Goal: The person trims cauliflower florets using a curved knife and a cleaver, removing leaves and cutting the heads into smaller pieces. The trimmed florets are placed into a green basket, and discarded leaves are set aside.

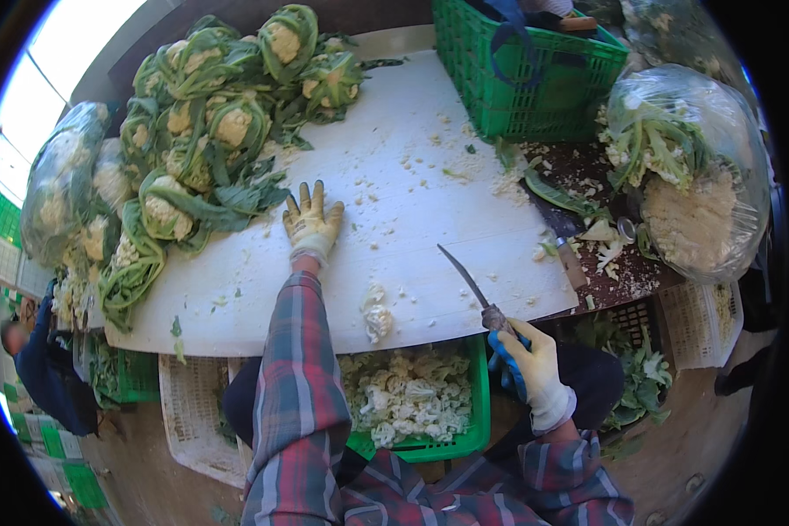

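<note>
My left hand (312, 220), in a yellowed work glove, reaches out over the white board (394, 217) with its fingers spread and nothing in it. Just beyond and to its left lies a heap of leafy cauliflower heads (230, 125). In my right hand (532, 371), gloved in white and blue, is a knife (463, 273) with a thin curved blade, held above the board's near edge and pointing up and left. Between my hands a small cauliflower piece (377, 315) rests on the board. Below the edge, a green crate (480, 421) holds cut florets (414, 398).
A green plastic crate (532, 85) stands at the back right, beside bagged cauliflower (703, 191). A cleaver with a wooden handle (571, 263) lies at the board's right edge. Leaves fill a dark basket (638, 368) below. At far left a person (52, 375) bends near crates.
</note>
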Available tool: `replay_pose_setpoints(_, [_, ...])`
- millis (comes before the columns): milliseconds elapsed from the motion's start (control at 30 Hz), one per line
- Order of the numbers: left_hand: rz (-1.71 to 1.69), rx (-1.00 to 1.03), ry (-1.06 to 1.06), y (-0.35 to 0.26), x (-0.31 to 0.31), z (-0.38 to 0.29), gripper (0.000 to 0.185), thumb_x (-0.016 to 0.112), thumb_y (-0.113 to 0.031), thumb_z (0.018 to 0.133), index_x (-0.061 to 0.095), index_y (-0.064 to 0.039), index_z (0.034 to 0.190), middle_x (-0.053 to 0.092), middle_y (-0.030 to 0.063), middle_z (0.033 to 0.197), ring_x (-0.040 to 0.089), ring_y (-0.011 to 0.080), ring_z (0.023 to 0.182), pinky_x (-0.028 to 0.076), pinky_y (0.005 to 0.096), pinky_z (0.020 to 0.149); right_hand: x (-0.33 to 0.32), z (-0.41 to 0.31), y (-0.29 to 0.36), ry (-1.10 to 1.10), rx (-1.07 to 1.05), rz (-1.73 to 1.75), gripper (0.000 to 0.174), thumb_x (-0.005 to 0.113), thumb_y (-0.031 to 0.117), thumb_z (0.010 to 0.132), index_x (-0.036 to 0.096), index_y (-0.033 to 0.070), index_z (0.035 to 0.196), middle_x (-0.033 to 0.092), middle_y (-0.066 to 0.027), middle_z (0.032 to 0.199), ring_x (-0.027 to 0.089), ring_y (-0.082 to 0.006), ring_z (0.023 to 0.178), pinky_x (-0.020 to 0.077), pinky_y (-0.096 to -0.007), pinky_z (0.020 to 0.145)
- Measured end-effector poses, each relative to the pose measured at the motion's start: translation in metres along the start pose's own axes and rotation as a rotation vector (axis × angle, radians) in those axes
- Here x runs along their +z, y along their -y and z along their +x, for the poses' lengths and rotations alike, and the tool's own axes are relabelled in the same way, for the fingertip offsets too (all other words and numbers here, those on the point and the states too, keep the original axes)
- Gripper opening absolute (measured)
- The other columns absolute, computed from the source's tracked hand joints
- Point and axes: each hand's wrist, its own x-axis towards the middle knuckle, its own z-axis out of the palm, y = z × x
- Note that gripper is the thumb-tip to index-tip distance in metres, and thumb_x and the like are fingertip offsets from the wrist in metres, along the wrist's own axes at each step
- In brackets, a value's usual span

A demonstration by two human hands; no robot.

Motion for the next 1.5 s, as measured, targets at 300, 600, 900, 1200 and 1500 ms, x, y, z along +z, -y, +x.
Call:
replay_pose_setpoints(300, [-0.397, 0.074, -0.141, 0.056, -0.024, -0.08, 0.027, 0.071, -0.029, 0.096, 0.078, -0.009, 0.114, 0.073, 0.0133, 0.116, 0.064, 0.0315, 0.112, 0.048, 0.0416, 0.106, -0.031, 0.0, 0.021, -0.2, -0.025, 0.226, 0.037, 0.063, 0.028, 0.106, 0.071, -0.001, 0.127, 0.065, -0.0051, 0.069, 0.047, -0.0068, 0.046, 0.0327, -0.0225, 0.043])
replay_pose_setpoints(600, [-0.361, 0.455, 0.126, -0.061, -0.065, -0.217, 0.04, 0.088, -0.033, 0.07, 0.081, -0.015, 0.105, 0.071, 0.0131, 0.122, 0.061, 0.0361, 0.119, 0.047, 0.05, 0.104, -0.047, -0.015, 0.029, -0.299, -0.181, 0.338, 0.041, 0.06, 0.029, 0.107, 0.07, -0.003, 0.131, 0.067, -0.007, 0.069, 0.045, -0.0072, 0.043, 0.0311, -0.0235, 0.041])
replay_pose_setpoints(900, [-0.491, 0.544, 0.256, -0.208, -0.101, -0.201, 0.044, 0.079, -0.028, 0.09, 0.072, -0.012, 0.131, 0.07, 0.016, 0.126, 0.064, 0.0346, 0.119, 0.052, 0.0422, 0.103, -0.075, -0.015, 0.019, -0.302, -0.346, 0.715, 0.051, 0.049, 0.034, 0.113, 0.057, -0.006, 0.142, 0.062, -0.0057, 0.072, 0.044, -0.0071, 0.044, 0.0362, -0.0237, 0.04])
replay_pose_setpoints(1200, [-0.375, 0.48, 0.45, -0.292, -0.019, -0.159, 0.036, 0.077, -0.035, 0.087, 0.077, -0.011, 0.113, 0.072, 0.0144, 0.116, 0.065, 0.0382, 0.109, 0.052, 0.0466, 0.096, -0.078, -0.013, 0.021, -0.301, -0.272, 0.721, 0.051, 0.051, 0.036, 0.112, 0.058, -0.005, 0.142, 0.061, -0.0047, 0.073, 0.045, -0.007, 0.045, 0.0356, -0.0232, 0.041])
replay_pose_setpoints(1500, [-0.49, -0.017, -0.072, -0.062, -0.053, -0.126, 0.076, 0.073, -0.053, 0.093, 0.055, -0.004, 0.149, 0.051, 0.025, 0.154, 0.04, 0.0418, 0.149, 0.036, 0.0505, 0.121, -0.081, -0.025, 0.02, -0.141, -0.224, 0.997, 0.059, 0.043, 0.04, 0.114, 0.048, -0.007, 0.148, 0.06, -0.0046, 0.078, 0.039, -0.0076, 0.044, 0.036, -0.0255, 0.044])
